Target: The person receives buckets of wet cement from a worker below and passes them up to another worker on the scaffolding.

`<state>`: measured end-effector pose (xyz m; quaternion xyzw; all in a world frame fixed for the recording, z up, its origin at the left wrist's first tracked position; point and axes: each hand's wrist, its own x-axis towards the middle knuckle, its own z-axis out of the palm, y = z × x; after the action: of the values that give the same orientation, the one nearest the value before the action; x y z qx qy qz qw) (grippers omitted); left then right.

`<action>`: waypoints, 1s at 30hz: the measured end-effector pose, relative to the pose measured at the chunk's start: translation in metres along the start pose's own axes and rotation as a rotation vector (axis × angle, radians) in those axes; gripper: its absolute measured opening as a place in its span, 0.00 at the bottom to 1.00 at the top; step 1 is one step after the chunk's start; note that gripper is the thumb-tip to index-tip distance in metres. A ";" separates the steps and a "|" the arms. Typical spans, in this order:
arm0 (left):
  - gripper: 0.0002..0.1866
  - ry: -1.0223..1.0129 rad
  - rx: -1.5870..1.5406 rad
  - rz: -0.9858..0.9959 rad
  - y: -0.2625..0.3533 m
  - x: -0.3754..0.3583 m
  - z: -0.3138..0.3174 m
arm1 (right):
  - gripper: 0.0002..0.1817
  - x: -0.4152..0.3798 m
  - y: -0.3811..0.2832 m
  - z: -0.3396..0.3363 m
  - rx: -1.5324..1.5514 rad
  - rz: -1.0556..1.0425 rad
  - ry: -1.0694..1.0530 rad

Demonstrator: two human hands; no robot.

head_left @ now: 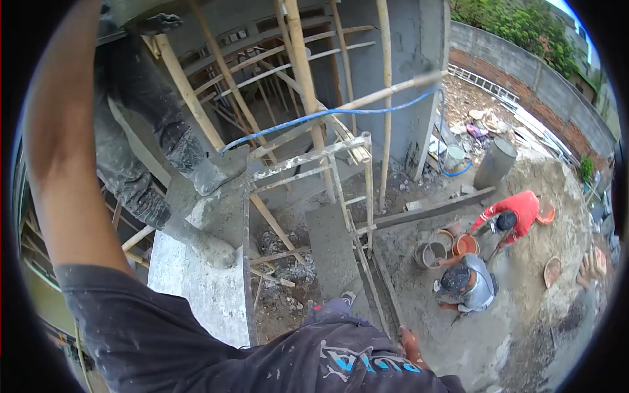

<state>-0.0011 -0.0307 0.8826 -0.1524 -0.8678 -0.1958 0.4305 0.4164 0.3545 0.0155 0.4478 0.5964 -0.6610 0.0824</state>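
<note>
My bare left arm rises along the left side from a dark sleeve, and its hand is beyond the top edge. Low in the view, beside my dark printed shirt (367,357), my right hand (411,345) is closed at the lower end of a cement-stained wooden rail (386,288). Its fingers are small and partly hidden. Left of that rail lies a grey, cement-covered board (331,252).
A person in cement-caked boots (213,252) stands on a raised platform (196,295). Below right, two people crouch or bend around buckets (466,245). Bamboo poles (385,98), a blue hose (327,112), a sand heap (547,190) and a block wall (511,59) surround them.
</note>
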 end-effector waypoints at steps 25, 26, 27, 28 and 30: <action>0.28 -1.321 -0.319 -0.246 -0.051 -0.614 0.449 | 0.19 -0.078 0.099 -0.019 0.261 0.378 0.323; 0.23 -1.384 -0.351 -0.490 -0.074 -0.668 0.443 | 0.20 -0.079 0.089 -0.017 0.269 0.369 0.327; 0.17 -1.506 -0.311 -0.723 -0.083 -0.702 0.422 | 0.20 -0.077 0.085 -0.015 0.270 0.369 0.326; 0.18 -1.634 -0.137 -1.072 -0.085 -0.721 0.393 | 0.20 -0.075 0.082 -0.014 0.269 0.369 0.322; 0.15 -1.619 -0.151 -1.552 -0.128 -0.791 0.360 | 0.21 -0.070 0.082 -0.013 0.262 0.362 0.317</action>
<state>0.1570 -0.0494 0.0183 0.3214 -0.7377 -0.3062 -0.5087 0.5164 0.3134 0.0064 0.6520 0.4215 -0.6286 0.0461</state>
